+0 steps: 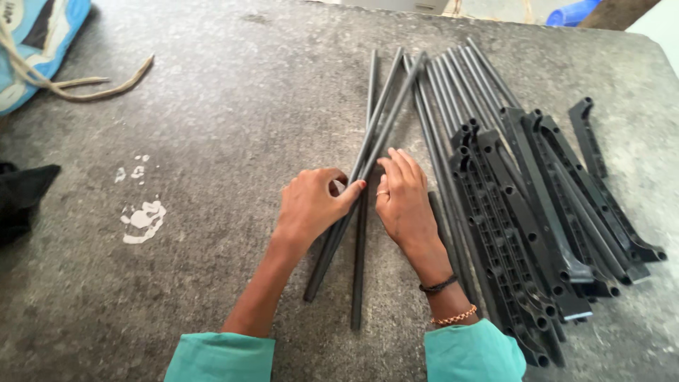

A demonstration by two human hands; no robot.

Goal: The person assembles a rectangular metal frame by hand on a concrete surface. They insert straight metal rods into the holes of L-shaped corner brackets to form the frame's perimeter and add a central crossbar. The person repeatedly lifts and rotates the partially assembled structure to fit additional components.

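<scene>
Grey mottled stone tabletop point(212, 127), white paint splotches point(143, 219); blue bag with cord point(42, 32) top left; even daylight.

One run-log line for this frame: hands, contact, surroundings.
left hand: gripping thin dark grey rods | right hand: flat on same rods | beside: black perforated plastic frame bars | surface: grey stone table
</scene>
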